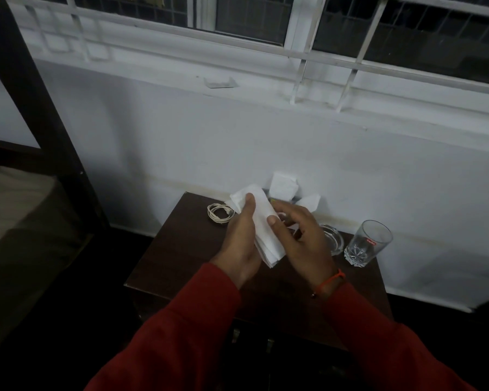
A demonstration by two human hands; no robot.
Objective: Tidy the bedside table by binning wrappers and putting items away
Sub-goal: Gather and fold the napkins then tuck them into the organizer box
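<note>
Head view, looking down on a dark wooden bedside table (pixel 181 249) set against a white wall. We see both hands raised over the middle of the table, holding a stack of white tissues (pixel 261 221) between them. The left hand (pixel 242 244) grips the stack from its left edge, thumb laid across the top sheet and fingers curled beneath. The right hand (pixel 302 235) meets the stack from the right: its thumb presses on the upper face, while the remaining fingers spread loosely, and we cannot tell whether they reach under the paper. An orange thread bracelet (pixel 332 280) circles the right wrist; both sleeves are red.

At the far edge of the table, more white tissues (pixel 284 184) lean against the wall. A coiled white cable (pixel 219 213) lies at the far left, just beside the held stack. To the right stand a glass ashtray (pixel 335 241) and, nearer the right edge, an upright clear tumbler (pixel 367 242), close together.
</note>
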